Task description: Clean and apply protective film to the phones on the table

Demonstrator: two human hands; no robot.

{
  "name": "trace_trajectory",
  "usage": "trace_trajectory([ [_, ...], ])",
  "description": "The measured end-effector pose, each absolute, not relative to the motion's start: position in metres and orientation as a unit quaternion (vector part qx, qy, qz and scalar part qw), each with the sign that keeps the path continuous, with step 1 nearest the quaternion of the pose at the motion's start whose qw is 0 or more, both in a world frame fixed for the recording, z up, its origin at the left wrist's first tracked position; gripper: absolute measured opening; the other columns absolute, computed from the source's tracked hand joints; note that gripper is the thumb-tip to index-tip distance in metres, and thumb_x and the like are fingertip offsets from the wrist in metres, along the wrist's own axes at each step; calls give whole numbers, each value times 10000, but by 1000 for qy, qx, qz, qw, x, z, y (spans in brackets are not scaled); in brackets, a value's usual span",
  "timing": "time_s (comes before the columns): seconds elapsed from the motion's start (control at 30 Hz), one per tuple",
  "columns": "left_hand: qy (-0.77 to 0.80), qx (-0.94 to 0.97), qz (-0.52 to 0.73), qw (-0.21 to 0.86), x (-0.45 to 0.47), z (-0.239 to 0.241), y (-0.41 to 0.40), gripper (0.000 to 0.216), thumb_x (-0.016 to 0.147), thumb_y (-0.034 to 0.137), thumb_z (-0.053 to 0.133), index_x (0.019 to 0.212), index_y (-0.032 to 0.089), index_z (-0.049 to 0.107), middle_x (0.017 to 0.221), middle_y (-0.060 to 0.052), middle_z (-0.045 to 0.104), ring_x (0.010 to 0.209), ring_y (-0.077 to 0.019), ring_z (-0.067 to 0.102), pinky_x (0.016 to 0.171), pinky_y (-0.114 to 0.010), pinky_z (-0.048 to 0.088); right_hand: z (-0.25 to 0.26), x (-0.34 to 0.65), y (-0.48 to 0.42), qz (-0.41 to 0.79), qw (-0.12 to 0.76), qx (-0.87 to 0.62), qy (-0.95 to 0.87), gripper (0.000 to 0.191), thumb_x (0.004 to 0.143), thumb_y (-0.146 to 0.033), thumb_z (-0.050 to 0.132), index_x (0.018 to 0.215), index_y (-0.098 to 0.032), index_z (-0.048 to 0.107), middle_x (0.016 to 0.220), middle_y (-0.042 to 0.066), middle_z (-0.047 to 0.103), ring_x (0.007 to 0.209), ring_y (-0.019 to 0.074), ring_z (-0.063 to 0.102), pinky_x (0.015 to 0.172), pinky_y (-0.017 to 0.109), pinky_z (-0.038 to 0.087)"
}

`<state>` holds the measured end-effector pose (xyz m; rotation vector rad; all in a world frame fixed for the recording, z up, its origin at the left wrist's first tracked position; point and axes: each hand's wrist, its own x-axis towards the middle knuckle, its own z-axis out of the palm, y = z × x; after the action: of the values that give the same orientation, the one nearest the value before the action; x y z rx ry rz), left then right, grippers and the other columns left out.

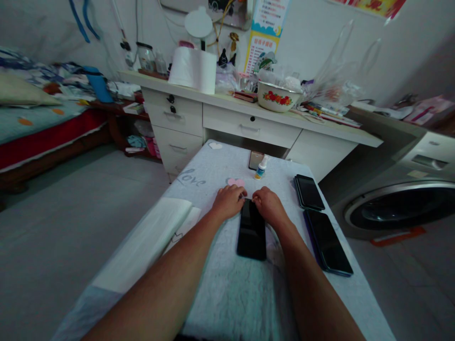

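A black smartphone (251, 233) lies screen-up on the cloth-covered table, its far end between my hands. My left hand (229, 200) is closed in a pinch at the phone's upper left corner. At the upper right corner, my right hand (268, 202) has its fingers pinched together too. A thin whitish strip (248, 197) runs between the fingertips of both hands, just over the phone's far edge; its exact kind is too small to make out. Beyond the hands stands a small white-capped spray bottle (261, 168) with a blue and yellow label, beside a flat brownish rectangular item (255, 160).
To the right lie stacked dark phones (309, 192) and a larger dark phone (330, 242). White folded sheets (159, 237) are on the left. A white drawer desk (227, 116) closes off the far end; a washing machine (401, 175) stands right, a bed (42, 128) left.
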<state>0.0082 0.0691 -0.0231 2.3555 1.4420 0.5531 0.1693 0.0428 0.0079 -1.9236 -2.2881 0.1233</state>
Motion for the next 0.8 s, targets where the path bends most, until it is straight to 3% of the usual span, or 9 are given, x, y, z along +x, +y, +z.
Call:
trace_trajectory([
  [0.47,505,827,184,162,9,-21,68,245,839,271,497,1009,278,673,1057,-43,619,1054,-224,534,904,-378,398,20,196,36,62,61,-663,-744,180,837,-160,532,875,-150,707,914,80,669,830,152,584,734,230,366],
  [0.8,503,828,187,165,8,-22,68,242,837,262,499,1009,271,669,1051,-43,618,1051,-221,531,912,-374,394,32,204,28,213,67,-614,-757,133,724,-123,583,756,-163,706,726,15,692,668,125,586,621,208,384],
])
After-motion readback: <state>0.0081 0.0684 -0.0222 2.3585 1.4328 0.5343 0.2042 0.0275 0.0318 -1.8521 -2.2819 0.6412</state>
